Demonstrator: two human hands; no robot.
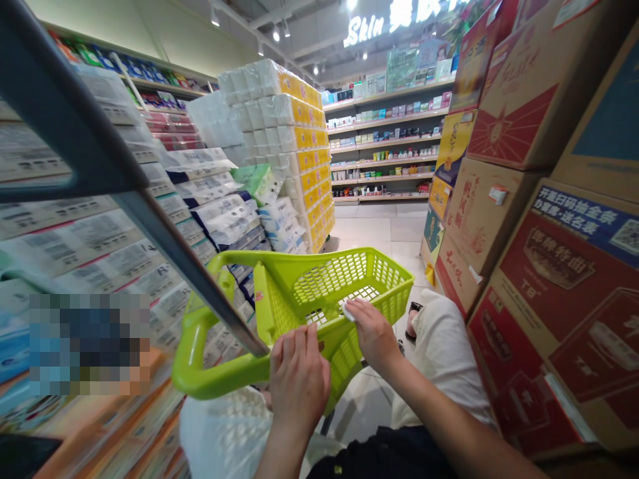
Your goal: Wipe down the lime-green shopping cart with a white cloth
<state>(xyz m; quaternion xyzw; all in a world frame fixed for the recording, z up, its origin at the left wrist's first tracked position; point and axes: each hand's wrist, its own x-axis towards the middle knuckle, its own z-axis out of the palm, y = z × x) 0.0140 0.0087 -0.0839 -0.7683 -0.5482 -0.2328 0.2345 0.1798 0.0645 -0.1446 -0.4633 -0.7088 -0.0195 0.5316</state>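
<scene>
Okay, your right hand [372, 334] pinches the small white cloth [349, 312] on the lime-green basket [349, 263]; your left hand [298, 380] clenches its handle [214, 369], so hold that brace firm.

The left hand [298, 379] rests on the near rim of a lime-green plastic shopping basket [344, 286]. The right hand [372, 336] pinches a small white scrap [348, 313], perhaps a tissue, against the basket's inner edge. Printed cardboard cartons [539, 219] are stacked on the right, wrapped toilet-roll packs [299, 143] stand ahead, and store shelves [384, 146] run along the far wall.
</scene>
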